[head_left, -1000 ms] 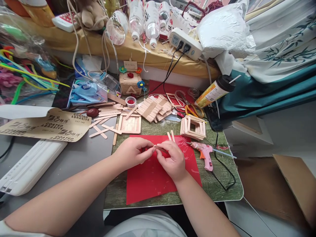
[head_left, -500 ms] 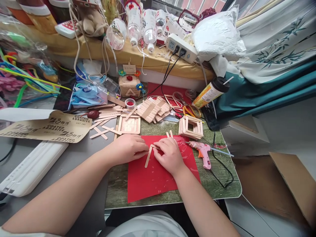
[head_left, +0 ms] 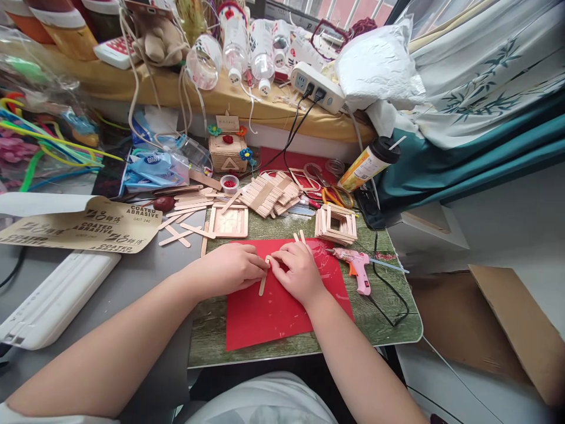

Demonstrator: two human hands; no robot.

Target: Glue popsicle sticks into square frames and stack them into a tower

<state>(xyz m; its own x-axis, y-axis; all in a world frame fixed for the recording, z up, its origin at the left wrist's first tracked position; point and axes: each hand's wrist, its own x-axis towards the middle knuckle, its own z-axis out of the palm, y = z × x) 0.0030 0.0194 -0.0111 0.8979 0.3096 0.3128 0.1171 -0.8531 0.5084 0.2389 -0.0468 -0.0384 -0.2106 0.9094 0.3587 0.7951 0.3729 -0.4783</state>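
Over a red sheet [head_left: 282, 330], both my hands are close together around a wooden craft stick [head_left: 262, 287]. My left hand [head_left: 241, 268] has its fingers closed on the stick's left side and covers its middle. My right hand [head_left: 295, 271] pinches at the stick's upper end; its thumb and fingertips nearly meet the left fingers. Tips of two other craft sticks [head_left: 302, 237] stick out beyond the right knuckles, their lower parts hidden by the hand. A pink glue gun [head_left: 359, 268] lies right of the sheet.
Behind the sheet are a square stick frame [head_left: 229, 221], bundled craft sticks [head_left: 262, 196] and a stacked stick frame [head_left: 336, 224]. Loose sticks [head_left: 180, 235] and sandpaper [head_left: 123, 227] lie left. A tilted drink cup [head_left: 371, 165] and the glue gun's black cord [head_left: 404, 306] are right.
My left fingers have moved onto the stick and now cover its middle. My right fingertips have shifted left to its upper end. The whole view has shifted slightly.
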